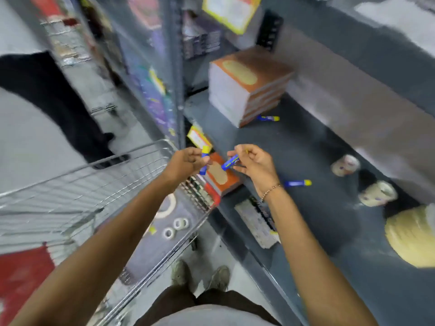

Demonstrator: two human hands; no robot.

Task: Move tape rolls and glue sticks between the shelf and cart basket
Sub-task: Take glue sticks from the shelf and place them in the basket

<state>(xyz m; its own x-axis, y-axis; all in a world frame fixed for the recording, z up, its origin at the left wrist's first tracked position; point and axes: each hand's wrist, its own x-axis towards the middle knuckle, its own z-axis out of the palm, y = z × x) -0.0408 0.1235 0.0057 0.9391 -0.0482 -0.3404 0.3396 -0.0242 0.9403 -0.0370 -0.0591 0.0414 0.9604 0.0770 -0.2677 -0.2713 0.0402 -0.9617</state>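
Glue sticks fill both your hands: your left hand (186, 162) has its fingers (196, 153) closed around a blue glue stick with a yellow cap (205, 158), held nearly upright, and your right hand (254, 164) pinches a second blue glue stick (230, 162) between fingers (237, 150) and thumb, tilted with its lower end toward your left. The two sticks are close but not touching, held above the gap where the cart basket (70, 191) meets the dark shelf (306, 149). Any printing on the sticks is too blurred to read. Just right of your right wrist, with its bead bracelet (270, 191), a third glue stick (297, 183) lies flat on the shelf, and a fourth (268, 118) lies farther back, beside a stack of orange-topped boxes (247, 85). Further right of your right fingers, two tape rolls (346, 165) (379, 193) sit on the shelf near its back wall, with a large yellow roll (412, 236) at the frame edge. Below your left forearm, inside the basket, you can see a large white tape ring (168, 205) and small tape rolls (180, 223) (169, 233) on its floor. Under your fingers, an orange box (221, 177) rests at the shelf's lower level; its oval label cannot be read.
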